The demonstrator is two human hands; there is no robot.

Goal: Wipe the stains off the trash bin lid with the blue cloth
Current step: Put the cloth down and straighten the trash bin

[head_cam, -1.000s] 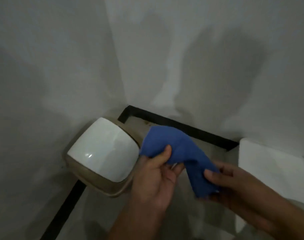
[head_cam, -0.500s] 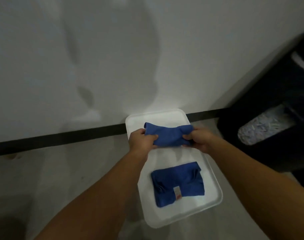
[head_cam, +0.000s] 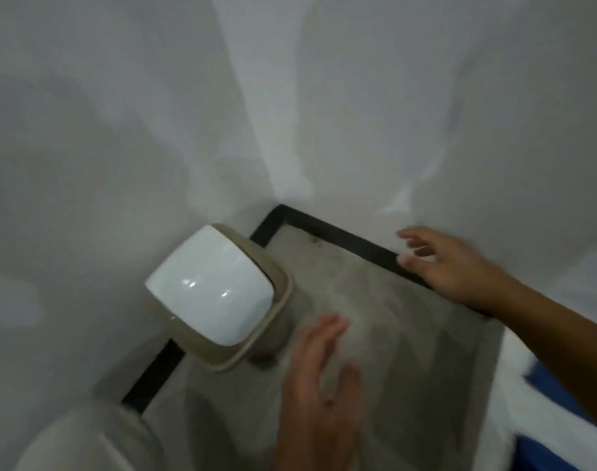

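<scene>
The trash bin stands in the room's corner, its glossy white lid (head_cam: 210, 288) set in a beige rim (head_cam: 280, 294). My left hand (head_cam: 319, 379) hovers open just right of and below the bin, fingers spread, holding nothing. Farther right, my right hand (head_cam: 446, 265) is open near the wall's black skirting, also empty. Blue cloth (head_cam: 548, 450) shows at the bottom right on a white tray (head_cam: 514, 385), partly hidden behind my right forearm. The picture is motion-blurred, and I cannot make out stains on the lid.
White walls meet in the corner behind the bin, edged by black skirting (head_cam: 341, 236). The floor (head_cam: 392, 334) is grey and mottled. A pale rounded object (head_cam: 86, 440) sits at the bottom left.
Half a second ago both hands held a folded blue cloth over the white tray. Now the view has swung back to the bin and both hands are empty and open.
</scene>
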